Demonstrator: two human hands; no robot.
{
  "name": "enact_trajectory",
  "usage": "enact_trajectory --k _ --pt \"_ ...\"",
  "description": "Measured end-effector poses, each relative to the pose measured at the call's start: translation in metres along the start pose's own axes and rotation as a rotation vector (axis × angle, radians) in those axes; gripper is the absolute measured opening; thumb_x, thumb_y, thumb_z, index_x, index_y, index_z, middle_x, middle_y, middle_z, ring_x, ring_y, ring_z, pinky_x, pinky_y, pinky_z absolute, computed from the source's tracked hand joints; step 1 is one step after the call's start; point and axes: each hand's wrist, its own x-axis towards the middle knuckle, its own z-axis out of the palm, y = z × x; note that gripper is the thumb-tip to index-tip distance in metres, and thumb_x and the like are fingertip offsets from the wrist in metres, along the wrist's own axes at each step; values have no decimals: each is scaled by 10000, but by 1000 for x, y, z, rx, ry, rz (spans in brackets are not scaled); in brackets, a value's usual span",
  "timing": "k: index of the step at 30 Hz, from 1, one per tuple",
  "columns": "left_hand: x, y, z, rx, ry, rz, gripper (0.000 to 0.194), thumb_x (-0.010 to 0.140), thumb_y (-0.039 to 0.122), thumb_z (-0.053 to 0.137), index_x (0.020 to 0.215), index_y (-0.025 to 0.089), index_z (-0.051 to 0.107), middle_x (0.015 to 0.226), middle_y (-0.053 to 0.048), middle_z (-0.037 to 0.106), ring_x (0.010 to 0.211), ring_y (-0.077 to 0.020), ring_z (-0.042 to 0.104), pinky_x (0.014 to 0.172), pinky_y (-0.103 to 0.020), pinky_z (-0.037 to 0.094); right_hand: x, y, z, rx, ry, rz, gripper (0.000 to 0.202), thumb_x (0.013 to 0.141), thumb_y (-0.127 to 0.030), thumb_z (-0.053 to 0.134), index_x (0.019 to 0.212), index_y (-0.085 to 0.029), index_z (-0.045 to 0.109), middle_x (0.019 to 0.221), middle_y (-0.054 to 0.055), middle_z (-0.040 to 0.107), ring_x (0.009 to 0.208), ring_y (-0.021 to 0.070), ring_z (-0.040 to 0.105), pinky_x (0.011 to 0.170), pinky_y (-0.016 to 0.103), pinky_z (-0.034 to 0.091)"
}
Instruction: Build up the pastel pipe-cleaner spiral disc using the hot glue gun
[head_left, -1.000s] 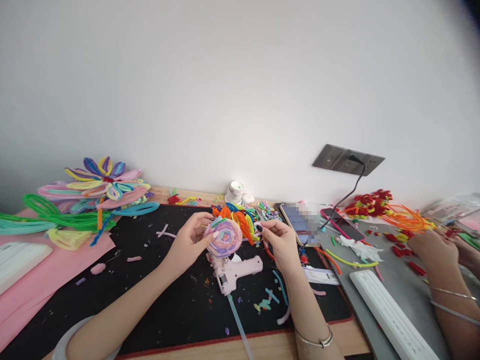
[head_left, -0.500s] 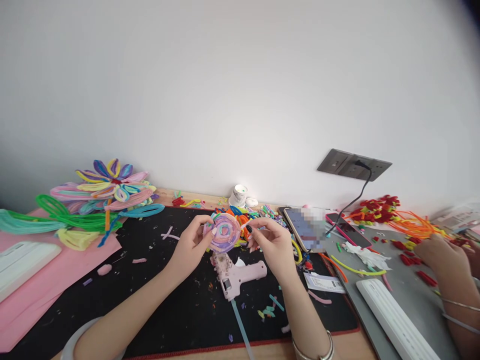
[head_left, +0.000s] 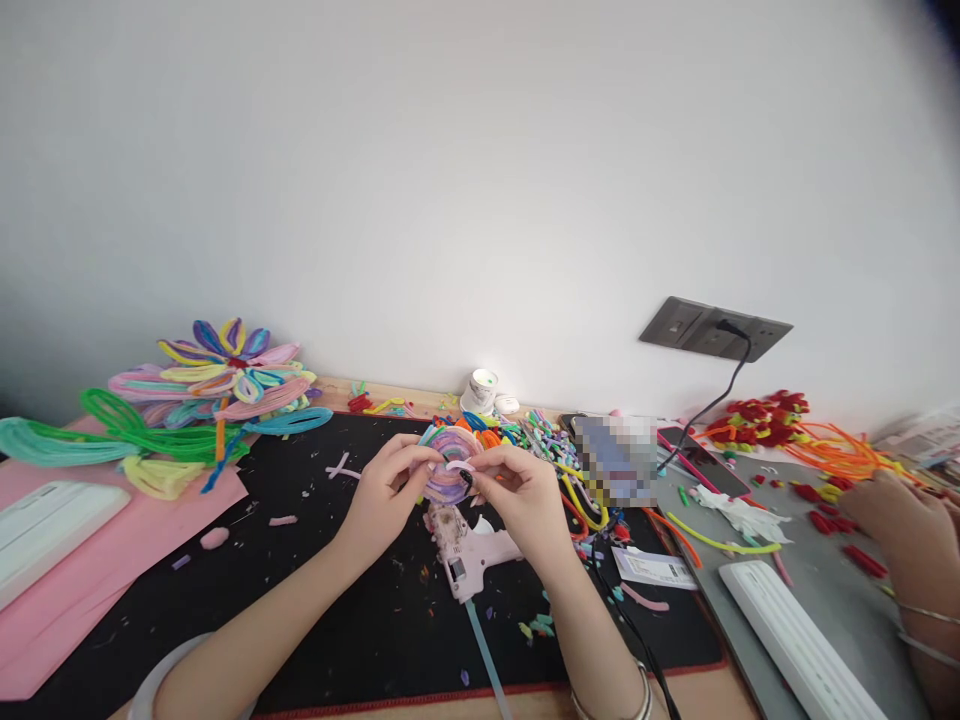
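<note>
A round coil of pink, purple and pastel fuzzy stems (head_left: 448, 487) is held up above the black mat (head_left: 315, 620). My left hand (head_left: 390, 492) pinches its left edge between thumb and fingers. In front of the coil, my right hand (head_left: 517, 495) is closed on a short pale lilac strip (head_left: 458, 466), which curves across the coil's middle. A pink glue gun (head_left: 469, 555) lies on the mat just below both hands, with a pale blue glue stick (head_left: 486, 650) sticking out towards the front edge.
Fuzzy flowers (head_left: 232, 375) and green stem bundles (head_left: 150, 435) lie at the left by a white case (head_left: 60, 530). Behind my hands are a white cup (head_left: 480, 390) and colourful scraps. Phones, a cable (head_left: 637, 630) and a white power strip (head_left: 795, 640) lie right, near another person's hand (head_left: 900, 520).
My right hand has moved left, bringing the pale strip over the coil's middle. The view has shifted slightly, and a black cable now shows beside my right forearm.
</note>
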Motion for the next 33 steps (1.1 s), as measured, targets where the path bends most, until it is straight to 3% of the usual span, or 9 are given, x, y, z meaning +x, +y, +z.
enact_trajectory --k 16,33 --pt "-3 -8 2 -68 -41 37 164 851 217 597 946 235 729 949 -36 576 827 -149 611 650 -230 536 -1 6 5 -191 30 -142 126 792 -136 611 836 -180 721 756 31 678 598 127 613 532 221 499" --pt "-3 -5 1 -41 -23 54 110 823 224 632 865 237 732 924 -29 596 815 -149 619 618 -220 527 -1 0 6 -340 15 -243 200 765 -31 618 843 -169 740 776 50 684 644 140 628 557 220 510"
